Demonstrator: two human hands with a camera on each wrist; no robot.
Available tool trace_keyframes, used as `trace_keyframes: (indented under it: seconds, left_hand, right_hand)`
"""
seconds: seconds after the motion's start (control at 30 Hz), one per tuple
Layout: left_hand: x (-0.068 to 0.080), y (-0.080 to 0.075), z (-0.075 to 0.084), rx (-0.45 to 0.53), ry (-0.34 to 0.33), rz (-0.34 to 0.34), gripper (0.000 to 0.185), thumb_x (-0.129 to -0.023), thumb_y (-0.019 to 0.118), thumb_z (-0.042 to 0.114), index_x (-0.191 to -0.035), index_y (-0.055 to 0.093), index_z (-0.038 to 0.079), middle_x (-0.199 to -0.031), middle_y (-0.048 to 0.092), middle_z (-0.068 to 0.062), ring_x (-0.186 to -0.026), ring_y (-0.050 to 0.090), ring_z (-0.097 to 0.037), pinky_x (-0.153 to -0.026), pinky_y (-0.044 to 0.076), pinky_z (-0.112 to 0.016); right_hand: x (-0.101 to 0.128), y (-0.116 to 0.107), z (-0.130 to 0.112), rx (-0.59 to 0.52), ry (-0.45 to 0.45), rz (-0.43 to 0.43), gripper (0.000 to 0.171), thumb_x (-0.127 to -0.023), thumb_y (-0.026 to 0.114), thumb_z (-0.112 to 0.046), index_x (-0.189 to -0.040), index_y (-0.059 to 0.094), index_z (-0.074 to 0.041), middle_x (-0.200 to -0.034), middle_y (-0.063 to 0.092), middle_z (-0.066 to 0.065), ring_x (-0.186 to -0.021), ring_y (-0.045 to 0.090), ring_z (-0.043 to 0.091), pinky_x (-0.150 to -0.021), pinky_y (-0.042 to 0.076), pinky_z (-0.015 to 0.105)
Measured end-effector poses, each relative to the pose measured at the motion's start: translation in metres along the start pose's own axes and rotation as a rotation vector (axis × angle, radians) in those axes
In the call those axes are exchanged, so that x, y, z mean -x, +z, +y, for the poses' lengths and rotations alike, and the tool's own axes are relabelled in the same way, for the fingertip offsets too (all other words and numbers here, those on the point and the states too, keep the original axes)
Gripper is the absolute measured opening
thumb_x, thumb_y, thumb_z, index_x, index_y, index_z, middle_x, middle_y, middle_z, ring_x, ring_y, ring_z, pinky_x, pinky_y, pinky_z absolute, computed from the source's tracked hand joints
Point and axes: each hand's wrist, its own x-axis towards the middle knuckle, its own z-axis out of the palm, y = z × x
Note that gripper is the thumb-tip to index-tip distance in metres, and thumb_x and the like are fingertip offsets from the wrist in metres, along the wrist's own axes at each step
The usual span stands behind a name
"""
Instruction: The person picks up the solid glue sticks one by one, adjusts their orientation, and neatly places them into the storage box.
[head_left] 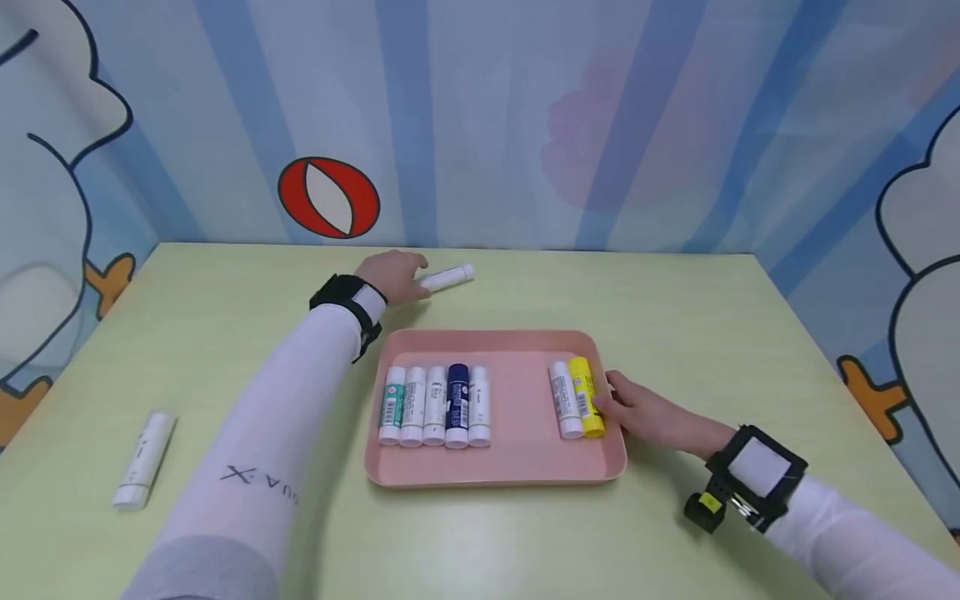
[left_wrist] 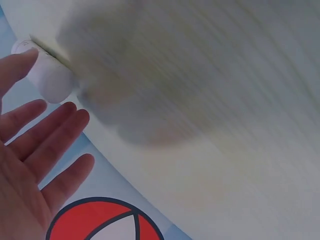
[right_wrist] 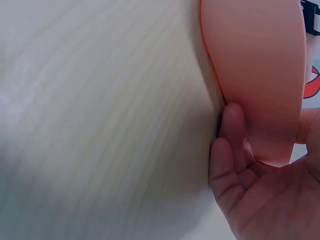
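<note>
At the back of the table my left hand (head_left: 395, 276) is around the near end of a white glue stick (head_left: 450, 277) lying on its side. In the left wrist view the fingers of that hand (left_wrist: 40, 150) are spread, and the thumb overlaps the white glue stick (left_wrist: 52, 80); contact is hard to tell. My right hand (head_left: 648, 412) grips the right rim of a pink tray (head_left: 517, 467), thumb over the wall and fingers curled against its outer side, as the right wrist view shows on the tray wall (right_wrist: 255, 65).
Inside the tray, several glue sticks, one navy (head_left: 457, 408), line the left side. A white glue stick (head_left: 566, 400) and a yellow one (head_left: 587, 398) lie at its right. Another white glue stick (head_left: 145, 460) is at the table's left. A printed backdrop (head_left: 480, 125) stands behind.
</note>
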Motion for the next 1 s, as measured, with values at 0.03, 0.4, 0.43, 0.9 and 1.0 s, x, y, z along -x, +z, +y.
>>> trace_keyframes:
  seconds: [0.03, 0.4, 0.43, 0.9, 1.0]
  left_hand:
    - [-0.001, 0.001, 0.0, -0.009, -0.004, -0.003, 0.056, -0.089, 0.069, 0.032, -0.135, 0.054, 0.003, -0.125, 0.062, -0.017, -0.105, 0.061, -0.031, -0.093, 0.046, -0.045]
    - [-0.007, -0.002, 0.009, -0.105, -0.017, -0.04, 0.018, -0.091, 0.064, 0.017, -0.098, 0.07, 0.001, -0.083, 0.065, -0.01, -0.073, 0.055, -0.025, -0.071, 0.047, -0.036]
    - [-0.007, -0.003, 0.01, -0.111, -0.019, -0.044, 0.017, -0.091, 0.063, 0.016, -0.098, 0.069, 0.001, -0.083, 0.064, -0.01, -0.073, 0.054, -0.024, -0.07, 0.047, -0.036]
    - [0.007, -0.013, 0.001, -0.034, 0.038, 0.019, 0.011, -0.09, 0.063, 0.008, -0.083, 0.066, 0.001, -0.07, 0.055, -0.006, -0.065, 0.047, -0.021, -0.065, 0.041, -0.033]
    - [0.017, -0.024, 0.006, -0.017, 0.071, 0.031, 0.014, -0.091, 0.063, 0.01, -0.082, 0.067, 0.0, -0.07, 0.056, -0.008, -0.065, 0.047, -0.022, -0.064, 0.041, -0.034]
  right_hand:
    - [0.0, 0.0, 0.0, 0.004, -0.001, -0.001, 0.048, -0.105, 0.045, -0.025, -0.135, 0.03, 0.009, -0.107, 0.054, 0.014, -0.09, 0.051, 0.025, -0.073, 0.041, 0.035]
    - [-0.002, -0.001, -0.001, 0.021, -0.003, -0.01, 0.048, -0.105, 0.044, -0.025, -0.135, 0.03, 0.009, -0.109, 0.054, 0.014, -0.093, 0.051, 0.025, -0.074, 0.041, 0.035]
    - [-0.003, -0.001, -0.001, 0.021, -0.002, -0.01, 0.048, -0.105, 0.044, -0.025, -0.135, 0.03, 0.009, -0.11, 0.054, 0.014, -0.094, 0.051, 0.026, -0.075, 0.041, 0.036]
    - [-0.007, -0.003, -0.002, 0.029, -0.013, -0.012, 0.046, -0.104, 0.045, -0.025, -0.132, 0.031, 0.009, -0.105, 0.054, 0.013, -0.091, 0.051, 0.025, -0.073, 0.041, 0.035]
    - [-0.008, -0.004, -0.001, 0.028, -0.003, -0.009, 0.047, -0.104, 0.046, -0.026, -0.132, 0.031, 0.009, -0.105, 0.055, 0.013, -0.089, 0.052, 0.024, -0.073, 0.041, 0.035]
